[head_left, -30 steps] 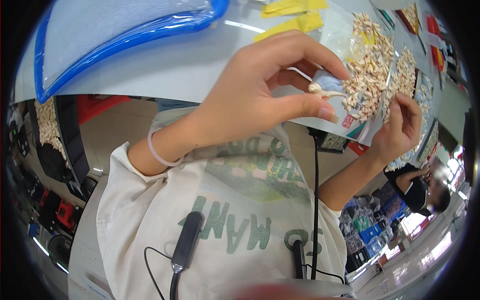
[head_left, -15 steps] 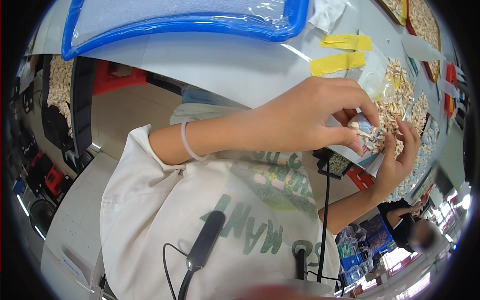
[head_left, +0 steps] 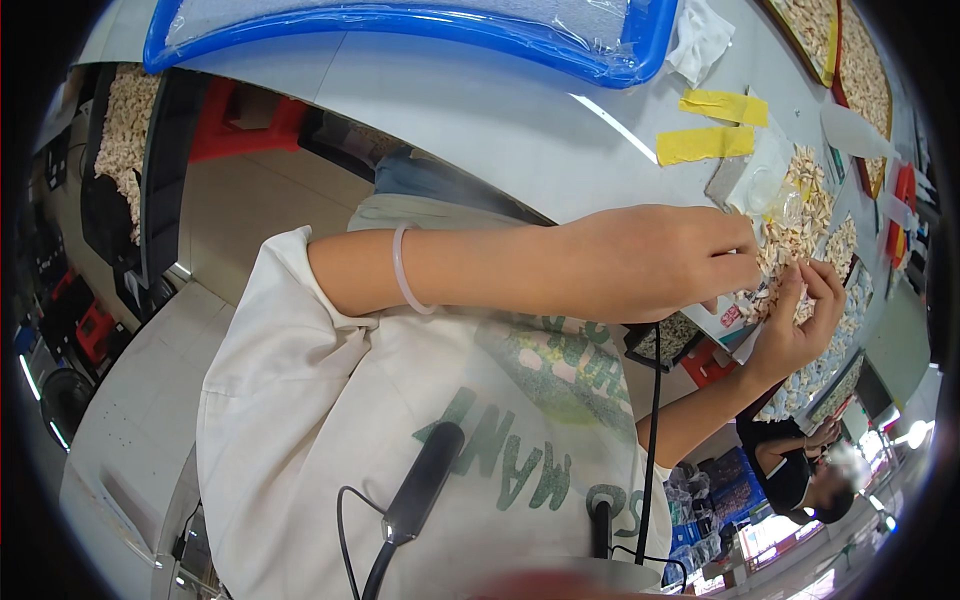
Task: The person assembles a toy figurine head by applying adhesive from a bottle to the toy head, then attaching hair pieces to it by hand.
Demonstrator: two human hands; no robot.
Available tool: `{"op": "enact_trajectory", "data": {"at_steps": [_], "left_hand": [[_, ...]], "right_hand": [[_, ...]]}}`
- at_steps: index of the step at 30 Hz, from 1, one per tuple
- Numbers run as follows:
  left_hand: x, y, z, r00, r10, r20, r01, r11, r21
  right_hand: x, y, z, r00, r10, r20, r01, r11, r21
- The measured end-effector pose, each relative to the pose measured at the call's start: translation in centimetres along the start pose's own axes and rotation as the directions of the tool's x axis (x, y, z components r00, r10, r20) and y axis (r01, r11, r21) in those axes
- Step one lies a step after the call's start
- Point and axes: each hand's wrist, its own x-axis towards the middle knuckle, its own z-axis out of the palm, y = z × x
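Note:
My left hand (head_left: 685,258) has its back turned up, its fingers curled down beside a heap of small cream pieces (head_left: 790,235). Whatever it grips is hidden under the palm. On the other side of the same heap is my right hand (head_left: 803,322), thumb and forefinger tips brought together among the pieces. Anything in that pinch is too small to make out. The heap lies on the light tabletop, with a clear plastic item (head_left: 765,185) next to it. Beyond my right hand spreads a bed of pale blue pieces (head_left: 815,375).
A blue-rimmed tray (head_left: 400,30) stands at the far left of the table. Yellow tape strips (head_left: 705,146) and a crumpled white tissue (head_left: 700,42) lie nearby. Trays of cream pieces (head_left: 865,90) stand far right. Below the edge is a dark bin (head_left: 665,340). A co-worker (head_left: 785,465) is at lower right.
My left hand has turned palm down, hiding the small blue-and-white piece seen in it before. My right thumb and forefinger have come together. The view has shifted slightly.

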Motion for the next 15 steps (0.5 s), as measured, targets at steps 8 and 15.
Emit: {"op": "enact_trajectory", "data": {"at_steps": [8, 15], "left_hand": [[-0.1, 0.34, -0.28, 0.999, 0.014, 0.051, -0.018, 0.996, 0.083], [-0.26, 0.38, -0.06, 0.994, 0.07, 0.079, -0.086, 0.969, 0.23]], "right_hand": [[-0.89, 0.79, -0.01, 0.968, 0.251, -0.001, -0.245, 0.947, 0.207], [-0.24, 0.18, 0.06, 0.996, 0.091, -0.023, -0.087, 0.988, 0.127]]}}
